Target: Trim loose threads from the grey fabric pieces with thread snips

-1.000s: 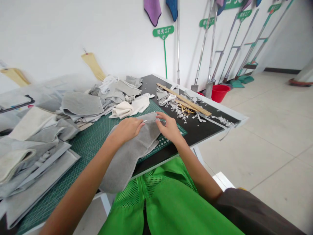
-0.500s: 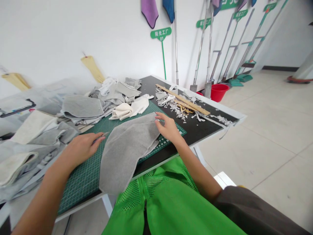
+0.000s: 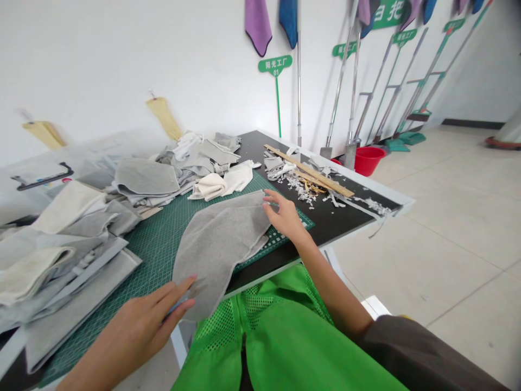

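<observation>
A grey fabric piece (image 3: 220, 233) lies over the green cutting mat (image 3: 157, 231), its lower part hanging past the table's front edge. My right hand (image 3: 283, 213) pinches its upper right corner between thumb and fingers. At the piece's lower left edge is my left hand (image 3: 158, 315), closed around a small bluish tool (image 3: 179, 305) whose tip lies against the fabric; its exact kind is hard to make out.
Grey and white fabric piles (image 3: 69, 260) cover the left side, with more cloths (image 3: 203, 157) at the back. Wooden strips (image 3: 313, 171) and white scraps lie right. A red bucket (image 3: 368, 160) stands on the floor beyond.
My left hand has moved down and toward the table's front edge with the small tool, reaching the fabric's lower left edge. My right hand keeps its hold. The view has shifted slightly.
</observation>
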`<act>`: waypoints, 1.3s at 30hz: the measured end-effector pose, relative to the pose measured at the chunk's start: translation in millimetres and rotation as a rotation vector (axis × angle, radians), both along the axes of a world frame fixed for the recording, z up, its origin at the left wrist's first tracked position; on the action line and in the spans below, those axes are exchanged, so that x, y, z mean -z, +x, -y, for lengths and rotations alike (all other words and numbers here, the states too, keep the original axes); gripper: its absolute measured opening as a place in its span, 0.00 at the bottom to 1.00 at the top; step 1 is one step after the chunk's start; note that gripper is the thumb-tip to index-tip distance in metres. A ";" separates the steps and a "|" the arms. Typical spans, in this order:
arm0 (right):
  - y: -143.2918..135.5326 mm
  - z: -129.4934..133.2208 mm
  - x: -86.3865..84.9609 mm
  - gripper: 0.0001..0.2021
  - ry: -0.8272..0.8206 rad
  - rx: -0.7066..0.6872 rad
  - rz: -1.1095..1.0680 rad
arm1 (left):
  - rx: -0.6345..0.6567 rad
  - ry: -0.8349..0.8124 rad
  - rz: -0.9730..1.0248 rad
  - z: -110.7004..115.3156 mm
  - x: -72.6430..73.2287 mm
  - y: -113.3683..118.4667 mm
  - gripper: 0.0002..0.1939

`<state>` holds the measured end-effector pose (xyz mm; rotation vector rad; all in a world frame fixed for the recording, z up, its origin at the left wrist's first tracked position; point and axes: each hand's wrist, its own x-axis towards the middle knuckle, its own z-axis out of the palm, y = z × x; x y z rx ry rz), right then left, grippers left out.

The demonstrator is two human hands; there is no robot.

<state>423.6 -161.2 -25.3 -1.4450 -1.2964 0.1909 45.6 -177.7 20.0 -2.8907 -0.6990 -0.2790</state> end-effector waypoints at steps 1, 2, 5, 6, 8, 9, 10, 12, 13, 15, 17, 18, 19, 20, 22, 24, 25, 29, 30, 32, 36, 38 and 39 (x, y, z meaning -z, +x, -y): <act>-0.2 0.0 0.0 0.22 0.002 0.000 -0.003 | -0.005 0.024 -0.008 -2.0 -1.8 7.7 0.25; -0.3 -0.1 0.0 0.22 0.003 -0.001 -0.006 | -0.007 0.044 -0.020 -5.4 -4.2 16.8 0.23; -0.6 -0.5 0.2 0.22 0.003 0.000 -0.005 | -0.002 0.062 -0.101 -20.7 -13.3 51.8 0.20; -0.6 -0.5 0.2 0.22 0.002 0.001 -0.004 | 0.018 0.064 -0.109 -26.7 -16.6 65.5 0.20; -0.6 -0.5 0.1 0.22 0.002 0.001 -0.001 | 0.052 0.044 -0.118 -39.5 -23.2 94.7 0.22; -0.6 -0.4 0.0 0.22 0.003 0.000 0.000 | 0.059 0.032 -0.126 -46.4 -26.1 109.6 0.22; -0.6 -0.2 -0.3 0.22 0.004 -0.004 0.000 | 0.051 0.039 -0.116 -53.8 -28.7 124.3 0.24; -0.6 0.4 -0.9 0.23 0.009 -0.006 -0.002 | 0.017 0.074 -0.124 -70.6 -32.5 151.3 0.25; -0.6 0.7 -1.3 0.22 0.011 -0.006 -0.004 | 0.005 0.083 -0.125 -79.9 -33.9 162.7 0.25; -0.7 1.3 -2.2 0.22 0.013 -0.005 -0.010 | -0.019 0.097 -0.132 -99.1 -36.2 179.6 0.25; -1.0 1.9 -3.2 0.22 0.006 -0.007 -0.016 | -0.045 0.104 -0.149 -117.2 -38.4 187.6 0.23; -1.2 2.1 -3.6 0.22 0.000 -0.008 -0.018 | -0.061 0.107 -0.156 -125.2 -39.6 188.2 0.23; -1.3 2.2 -4.0 0.22 -0.005 -0.009 -0.019 | -0.079 0.112 -0.160 -132.2 -40.7 186.9 0.23; -1.5 2.3 -4.3 0.22 -0.007 -0.009 -0.020 | -0.100 0.118 -0.159 -138.2 -41.6 183.8 0.23; -1.9 2.2 -4.9 0.23 -0.004 -0.007 -0.018 | -0.147 0.132 -0.148 -147.8 -42.6 173.0 0.25; -2.1 1.9 -5.2 0.23 -0.001 -0.006 -0.017 | -0.197 0.144 -0.136 -155.1 -42.4 157.8 0.27; -2.1 1.7 -5.3 0.23 -0.001 -0.005 -0.016 | -0.219 0.147 -0.134 -158.1 -42.0 148.9 0.28; -1.8 1.2 -5.7 0.23 -0.007 -0.009 -0.013 | -0.266 0.122 -0.160 -164.9 -41.7 107.6 0.29; -1.7 1.3 -5.6 0.23 -0.010 -0.009 -0.012 | -0.268 0.111 -0.165 -163.8 -42.3 96.3 0.29; -1.6 1.4 -5.3 0.24 -0.012 -0.009 -0.008 | -0.259 0.090 -0.170 -155.6 -43.8 73.2 0.29; -1.6 1.5 -3.2 0.23 0.000 -0.008 -0.012 | -0.229 0.061 -0.136 -116.6 -42.6 28.0 0.27; -1.6 1.2 -2.2 0.23 0.003 -0.008 -0.014 | -0.205 0.039 -0.100 -91.8 -37.1 9.0 0.27; -1.6 1.1 -1.7 0.23 0.003 -0.008 -0.012 | -0.201 0.023 -0.100 -79.9 -33.3 1.3 0.26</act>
